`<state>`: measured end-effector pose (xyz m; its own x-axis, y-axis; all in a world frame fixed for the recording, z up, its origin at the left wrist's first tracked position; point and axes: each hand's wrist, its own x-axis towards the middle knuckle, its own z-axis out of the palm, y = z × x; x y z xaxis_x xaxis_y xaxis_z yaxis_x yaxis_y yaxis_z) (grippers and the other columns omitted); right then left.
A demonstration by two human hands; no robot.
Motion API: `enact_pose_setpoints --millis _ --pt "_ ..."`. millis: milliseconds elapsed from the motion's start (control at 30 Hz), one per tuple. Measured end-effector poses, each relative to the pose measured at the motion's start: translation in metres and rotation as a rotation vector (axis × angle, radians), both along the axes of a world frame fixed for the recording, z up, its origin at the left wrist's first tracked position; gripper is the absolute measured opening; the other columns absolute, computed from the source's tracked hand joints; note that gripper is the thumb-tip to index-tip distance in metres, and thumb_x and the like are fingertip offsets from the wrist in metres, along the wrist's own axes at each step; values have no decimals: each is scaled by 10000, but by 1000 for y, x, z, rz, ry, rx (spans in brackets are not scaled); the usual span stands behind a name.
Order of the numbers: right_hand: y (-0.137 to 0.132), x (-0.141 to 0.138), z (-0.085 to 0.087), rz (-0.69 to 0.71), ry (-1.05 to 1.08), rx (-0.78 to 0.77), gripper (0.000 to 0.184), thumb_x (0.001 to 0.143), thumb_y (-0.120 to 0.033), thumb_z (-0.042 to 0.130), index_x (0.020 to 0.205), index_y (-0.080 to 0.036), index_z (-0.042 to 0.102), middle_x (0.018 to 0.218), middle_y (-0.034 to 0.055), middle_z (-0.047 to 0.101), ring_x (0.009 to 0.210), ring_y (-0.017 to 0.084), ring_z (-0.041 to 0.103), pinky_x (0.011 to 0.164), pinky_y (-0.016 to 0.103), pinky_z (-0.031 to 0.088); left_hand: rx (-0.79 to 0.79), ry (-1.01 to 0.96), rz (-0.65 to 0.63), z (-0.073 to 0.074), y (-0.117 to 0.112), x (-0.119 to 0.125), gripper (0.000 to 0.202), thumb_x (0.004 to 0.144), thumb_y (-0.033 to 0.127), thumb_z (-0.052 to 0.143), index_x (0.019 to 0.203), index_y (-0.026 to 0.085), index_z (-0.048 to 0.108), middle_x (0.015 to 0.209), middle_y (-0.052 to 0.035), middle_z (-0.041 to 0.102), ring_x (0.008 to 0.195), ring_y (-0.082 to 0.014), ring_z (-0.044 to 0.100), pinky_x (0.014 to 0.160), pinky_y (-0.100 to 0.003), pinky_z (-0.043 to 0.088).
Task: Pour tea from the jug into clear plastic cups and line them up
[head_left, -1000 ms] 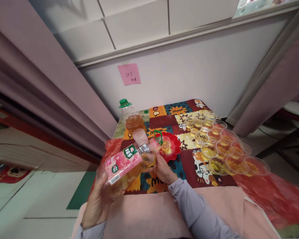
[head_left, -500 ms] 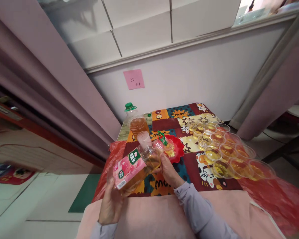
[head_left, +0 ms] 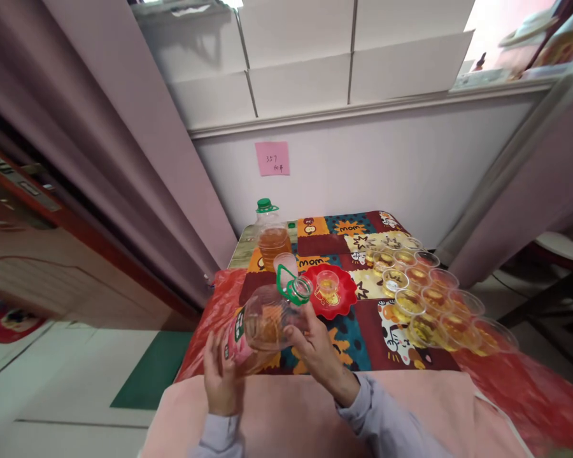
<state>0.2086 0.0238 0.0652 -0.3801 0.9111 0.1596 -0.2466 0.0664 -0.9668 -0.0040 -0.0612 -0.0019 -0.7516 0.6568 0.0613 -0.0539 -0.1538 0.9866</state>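
Juice bottle [head_left: 265, 321] leaned toward red plate [head_left: 347, 296]; your left hand [head_left: 222, 376] clasped its lower end, right hand [head_left: 321, 350] its shoulder, probably sharing weight.

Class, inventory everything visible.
Held bottle: one, clear, foreground
Standing bottle: one, amber, back left
Dish: one, red, centre
Small cup: one, yellowish, in dish
Cups: many, clear, right
Plain cup: one, whitish, between bottles
Table: one, multicoloured, ahead
Plastic: two areas, red, sides
Cloth: one, pink, front
Note: one, pink, wall
Panels: several, white, above
Curtains: two, mauve, sides
Mat: one, green, floor
Left hand: one, bare, holding bottle
Right hand: one, bare, holding bottle
Sleeves: two, lavender, arms
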Motion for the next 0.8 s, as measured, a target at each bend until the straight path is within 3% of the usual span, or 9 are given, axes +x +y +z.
enact_pose_setpoints --millis 67,167,333,467,533,600,700,800 --pt "-2 -1 12 14 -19 59 737 1000 -659 721 1629 -331 522 1490 119 717 1470 410 612 1195 594 537 -27 243 2 -2 -7 -4 1290 467 701 1044 1577 242 571 1729 -210 490 1657 -475 351 1376 -577 239" --pt "0 0 21 18 -56 89 765 996 -660 725 1646 -318 512 1505 121 704 1507 418 566 1225 605 503 -101 572 -5 -7 -14 -8 1290 517 744 1012 1598 218 547 1693 -237 526 1617 -475 424 1359 -594 280" --pt "15 9 15 128 -75 110 774 955 -684 768 1619 -347 556 1505 106 703 1406 407 636 1119 588 583 -137 648 -14 -17 -15 -13 1199 627 687 989 1627 219 520 1679 -226 553 1582 -448 486 1335 -594 333" --pt "51 33 10 114 -177 205 807 984 -649 750 1665 -292 504 1516 140 693 1393 377 670 1135 577 573 -135 617 -8 -19 -13 -14 1119 690 640 957 1629 222 514 1673 -212 561 1565 -440 508 1316 -587 368" --pt "79 49 8 -8 -354 281 756 1013 -602 725 1659 -274 510 1510 157 698 1404 364 673 1176 581 543 -129 606 -14 -16 -13 -13 1102 697 632 948 1629 235 514 1674 -199 562 1561 -436 510 1316 -580 370" --pt "105 62 7 -137 -660 413 741 985 -528 776 1632 -248 546 1571 191 655 1458 379 632 1234 602 484 -144 598 -10 -12 -12 -11 1085 696 635 943 1620 252 523 1670 -187 569 1561 -436 509 1321 -580 362" --pt "133 69 2 -119 -1135 558 807 939 -443 842 1637 -178 536 1661 254 553 1527 393 565 1262 574 451 -171 576 2 -6 -11 -8 1070 684 660 940 1601 281 540 1663 -171 578 1566 -446 499 1331 -592 344" --pt "143 65 -1 -51 -1311 567 813 897 -394 887 1605 -155 569 1646 266 563 1464 394 620 1211 525 488 -154 571 -2 -4 -10 -6 1075 669 674 942 1590 290 543 1664 -168 576 1558 -451 505 1329 -598 346"
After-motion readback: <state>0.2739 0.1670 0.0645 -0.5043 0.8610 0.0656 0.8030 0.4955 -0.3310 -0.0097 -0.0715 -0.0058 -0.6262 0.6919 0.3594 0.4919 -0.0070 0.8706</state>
